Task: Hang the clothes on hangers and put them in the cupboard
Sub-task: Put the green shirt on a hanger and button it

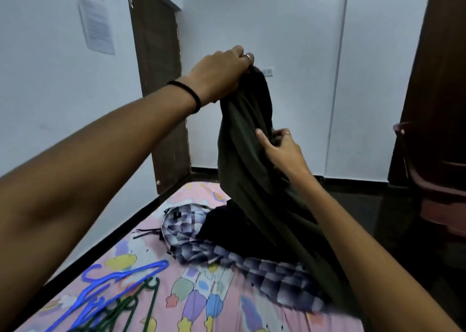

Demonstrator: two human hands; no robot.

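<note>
A dark olive garment (244, 140) hangs lifted above the bed. My left hand (222, 72) grips its top edge high up. Lower and to the right, my right hand (280, 147) pinches a fold of the same garment. A checked shirt (186, 228) and a black garment (227, 231) lie heaped on the bed below. Blue hangers (118, 278) and green hangers (133, 304) rest on the sheet at the lower left.
The bed has a pink cartoon-print sheet (201, 301). A brown door (158, 79) stands at the back left. A dark brown cupboard (436, 79) rises at the right with a maroon plastic chair (433, 178) in front of it.
</note>
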